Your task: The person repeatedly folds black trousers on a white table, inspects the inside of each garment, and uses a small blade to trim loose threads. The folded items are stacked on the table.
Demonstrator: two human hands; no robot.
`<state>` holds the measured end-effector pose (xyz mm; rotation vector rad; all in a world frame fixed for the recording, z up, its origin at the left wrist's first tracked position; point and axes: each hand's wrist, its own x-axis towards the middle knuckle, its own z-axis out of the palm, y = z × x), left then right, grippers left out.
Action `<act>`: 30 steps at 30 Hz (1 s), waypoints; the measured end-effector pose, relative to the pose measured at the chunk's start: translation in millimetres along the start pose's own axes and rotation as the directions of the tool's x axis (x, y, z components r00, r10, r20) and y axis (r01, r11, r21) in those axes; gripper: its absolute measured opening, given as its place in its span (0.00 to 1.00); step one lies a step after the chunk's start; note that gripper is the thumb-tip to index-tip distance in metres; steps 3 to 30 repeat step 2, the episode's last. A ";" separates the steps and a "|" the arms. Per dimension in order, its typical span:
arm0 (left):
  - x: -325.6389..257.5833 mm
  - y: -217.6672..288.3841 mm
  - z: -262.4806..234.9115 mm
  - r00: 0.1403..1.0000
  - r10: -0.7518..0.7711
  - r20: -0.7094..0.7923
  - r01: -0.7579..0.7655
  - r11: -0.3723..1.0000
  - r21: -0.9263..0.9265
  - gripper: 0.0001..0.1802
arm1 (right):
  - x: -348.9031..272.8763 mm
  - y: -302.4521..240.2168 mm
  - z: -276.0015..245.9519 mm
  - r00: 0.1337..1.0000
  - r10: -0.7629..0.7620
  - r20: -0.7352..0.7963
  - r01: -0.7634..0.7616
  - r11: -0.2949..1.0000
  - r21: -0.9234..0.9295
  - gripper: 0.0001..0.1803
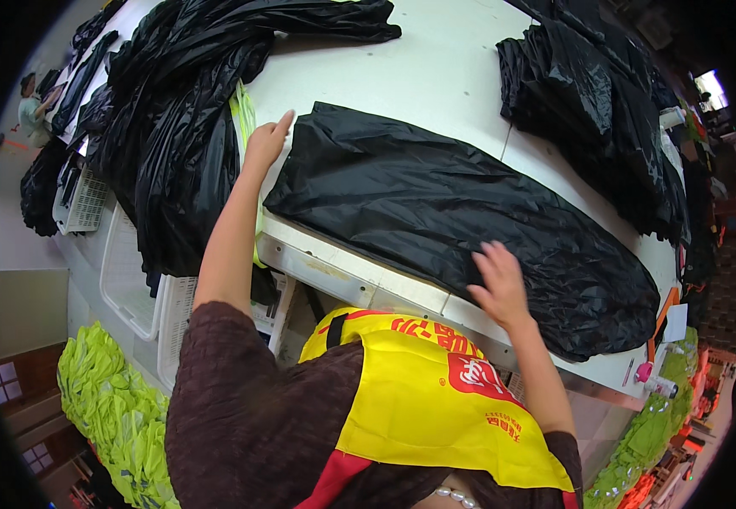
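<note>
A black shiny garment, probably trousers or rainwear, lies folded lengthwise and wrinkled across the white table in front of me. My right hand rests on its near edge, fingers spread, holding nothing. At the garment's upper left corner is my left hand, with fingers stretched out and nothing seen in them. Whether that hand touches the cloth I cannot tell. A yellow-green strip of cloth shows beside my left wrist, along the large heap of black garments.
A stack of folded black garments sits at the far right. White plastic baskets stand left of the table. Bright green-yellow clothing is piled at the lower left. A pink-capped bottle is by the right edge. Another person is at far left.
</note>
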<state>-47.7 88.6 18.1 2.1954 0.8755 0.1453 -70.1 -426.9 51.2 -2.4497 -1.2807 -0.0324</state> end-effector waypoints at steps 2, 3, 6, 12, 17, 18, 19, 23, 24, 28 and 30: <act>27.0 16.1 9.1 0.945 -0.230 0.232 0.243 0.969 -0.032 0.35 | 53.6 -24.3 21.6 0.982 -0.180 0.065 0.177 0.983 0.049 0.33; 27.0 16.1 9.1 0.945 -0.230 0.232 0.243 0.969 -0.032 0.35 | 53.6 -24.3 21.6 0.982 -0.180 0.065 0.177 0.983 0.049 0.33; 27.0 16.1 9.1 0.945 -0.230 0.232 0.243 0.969 -0.032 0.35 | 53.6 -24.3 21.6 0.982 -0.180 0.065 0.177 0.983 0.049 0.33; 27.0 16.1 9.1 0.945 -0.230 0.232 0.243 0.969 -0.032 0.35 | 53.6 -24.3 21.6 0.982 -0.180 0.065 0.177 0.983 0.049 0.33; 27.0 16.1 9.1 0.945 -0.230 0.232 0.243 0.969 -0.032 0.35 | 53.6 -24.3 21.6 0.982 -0.180 0.065 0.177 0.983 0.049 0.33; 27.0 16.1 9.1 0.945 -0.230 0.232 0.243 0.969 -0.032 0.35 | 53.6 -24.3 21.6 0.982 -0.180 0.065 0.177 0.983 0.049 0.33; 27.0 16.1 9.1 0.945 -0.230 0.232 0.243 0.969 -0.032 0.35 | 53.6 -24.3 21.6 0.982 -0.180 0.065 0.177 0.983 0.049 0.33; 27.0 16.1 9.1 0.945 -0.230 0.232 0.243 0.969 -0.032 0.35 | 53.6 -24.3 21.6 0.982 -0.180 0.065 0.177 0.983 0.049 0.33; 27.0 16.1 9.1 0.945 -0.230 0.232 0.243 0.969 -0.032 0.35 | 53.6 -24.3 21.6 0.982 -0.180 0.065 0.177 0.983 0.049 0.33; 27.0 16.1 9.1 0.945 -0.230 0.232 0.243 0.969 -0.032 0.35 | 53.6 -24.3 21.6 0.982 -0.180 0.065 0.177 0.983 0.049 0.33; 27.0 16.1 9.1 0.945 -0.230 0.232 0.243 0.969 -0.032 0.35 | 53.6 -24.3 21.6 0.982 -0.180 0.065 0.177 0.983 0.049 0.33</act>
